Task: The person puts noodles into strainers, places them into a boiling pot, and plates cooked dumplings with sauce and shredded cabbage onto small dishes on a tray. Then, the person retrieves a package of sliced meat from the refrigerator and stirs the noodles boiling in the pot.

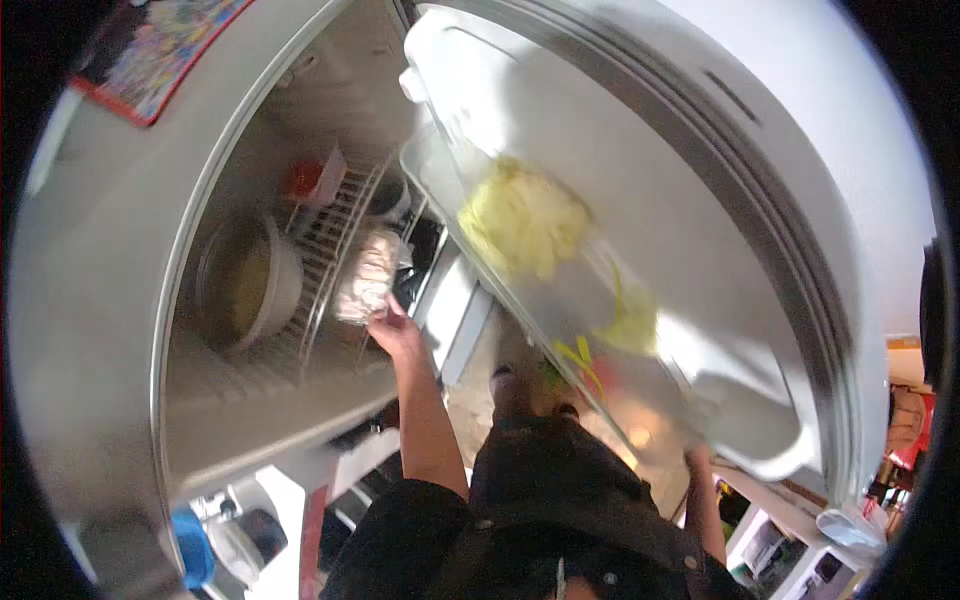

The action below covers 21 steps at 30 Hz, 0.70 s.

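My left hand (396,330) is closed on the near end of a plastic-wrapped package (370,278) with pale and brownish contents. It holds the package at the front of the wire shelf (325,262) inside an open fridge; whether the package touches the shelf I cannot tell. On the right, my right hand (697,456) is at the lower edge of the open fridge door (735,265). Its fingers are blurred and mostly hidden. Between my arms, the door's clear bin (525,318) contains a leafy pale-green vegetable (525,218) and a smaller yellow-green item (632,318).
A large white bowl (285,285) stands on the wire shelf at the left. Behind it sits a red item (303,182) beside a white piece. Below the fridge, a blue container (192,546) shows at bottom left. My legs and the floor (470,412) show between fridge and door.
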### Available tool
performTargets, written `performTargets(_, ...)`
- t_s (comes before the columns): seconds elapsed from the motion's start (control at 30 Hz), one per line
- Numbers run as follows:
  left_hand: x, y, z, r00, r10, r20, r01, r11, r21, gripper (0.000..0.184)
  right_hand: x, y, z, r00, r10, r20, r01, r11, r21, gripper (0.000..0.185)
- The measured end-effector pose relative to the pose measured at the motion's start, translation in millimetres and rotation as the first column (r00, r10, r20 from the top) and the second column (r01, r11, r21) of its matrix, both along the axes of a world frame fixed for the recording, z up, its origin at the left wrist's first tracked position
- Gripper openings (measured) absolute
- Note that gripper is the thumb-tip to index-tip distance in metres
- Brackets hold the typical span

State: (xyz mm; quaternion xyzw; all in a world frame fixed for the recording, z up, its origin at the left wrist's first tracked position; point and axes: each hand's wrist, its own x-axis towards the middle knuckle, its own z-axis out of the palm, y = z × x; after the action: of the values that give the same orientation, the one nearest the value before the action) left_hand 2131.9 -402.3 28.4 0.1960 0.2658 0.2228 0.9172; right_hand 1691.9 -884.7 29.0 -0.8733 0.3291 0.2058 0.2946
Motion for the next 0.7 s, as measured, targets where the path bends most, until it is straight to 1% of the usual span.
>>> performTargets(0.03,-36.2,-9.7,14.3,0.985,-0.052,-0.166,0.054,0.998,0.01,0.03,7.4,-20.8,12.6,0.997,0.063,0.034,-0.06,0.994,-0.096,0.038)
performTargets(0.1,-102.3,5.7,-20.9,0.97,-0.136,-0.2,0.105,0.982,-0.157,0.03,28.0,-52.9,45.2,0.982,0.175,0.071,-0.153,0.956,-0.249,0.039)
performTargets(0.13,-136.2,-12.8,24.8,0.953,-0.087,-0.29,0.044,0.988,-0.15,0.028,38.2,-61.3,62.2,0.97,0.225,0.089,-0.189,0.934,-0.303,0.039)
performTargets(0.2,-205.3,-8.6,35.6,0.962,-0.148,-0.231,0.142,0.989,-0.046,0.023,58.3,-64.0,92.5,0.938,0.316,0.139,-0.247,0.896,-0.369,0.04)
performTargets(0.23,-241.1,-12.3,61.1,0.961,-0.2,-0.192,0.198,0.98,-0.033,0.022,65.7,-55.3,103.8,0.917,0.355,0.18,-0.267,0.884,-0.384,0.04)
performTargets(0.27,-267.5,-14.9,84.9,0.956,-0.245,-0.16,0.252,0.967,0.028,0.02,71.9,-40.1,112.4,0.888,0.395,0.235,-0.283,0.873,-0.398,0.043)
performTargets(0.3,-301.5,2.7,46.1,0.941,-0.294,-0.17,0.322,0.93,0.177,0.018,79.6,-25.0,122.3,0.851,0.437,0.292,-0.3,0.86,-0.413,0.046)
performTargets(0.33,-326.6,-0.4,73.5,0.941,-0.246,-0.232,0.269,0.96,0.073,0.018,85.3,-6.3,144.0,0.889,0.404,0.216,-0.317,0.883,-0.347,0.046)
performTargets(0.37,-349.4,-8.6,110.8,0.935,-0.203,-0.292,0.202,0.979,-0.032,0.018,85.6,16.1,177.6,0.917,0.377,0.132,-0.33,0.901,-0.282,0.045)
performTargets(0.43,-397.0,-10.0,141.2,0.95,-0.185,-0.252,0.173,0.982,-0.069,0.02,86.4,59.5,227.8,0.918,0.389,0.08,-0.366,0.906,-0.21,0.046)
performTargets(0.47,-425.7,-10.0,156.7,0.953,-0.194,-0.232,0.181,0.981,-0.076,0.023,76.5,79.8,250.1,0.899,0.42,0.12,-0.392,0.897,-0.203,0.047)
performTargets(0.5,-442.1,-13.7,184.2,0.952,-0.15,-0.268,0.134,0.988,-0.079,0.026,74.8,95.0,258.8,0.876,0.456,0.159,-0.425,0.884,-0.194,0.049)
performTargets(0.53,-474.6,-7.5,182.9,0.957,-0.173,-0.231,0.16,0.984,-0.072,0.026,64.0,104.1,256.6,0.848,0.487,0.207,-0.459,0.872,-0.17,0.053)
performTargets(0.57,-502.1,2.8,178.0,0.963,-0.189,-0.193,0.181,0.982,-0.059,0.026,53.2,113.7,242.7,0.814,0.521,0.257,-0.5,0.854,-0.146,0.058)
performTargets(0.63,-524.8,1.4,256.5,0.961,-0.101,-0.257,0.069,0.989,-0.128,0.024,40.3,137.0,203.7,0.709,0.551,0.439,-0.551,0.822,-0.141,0.066)
performTargets(0.67,-527.0,15.5,237.1,0.963,-0.104,-0.247,0.089,0.993,-0.071,0.029,55.6,159.7,154.1,0.638,0.531,0.558,-0.564,0.815,-0.131,0.071)
performTargets(0.7,-549.7,26.9,220.9,0.973,-0.095,-0.212,0.086,0.995,-0.05,0.042,59.6,189.3,147.0,0.665,0.455,0.593,-0.59,0.807,0.042,0.071)
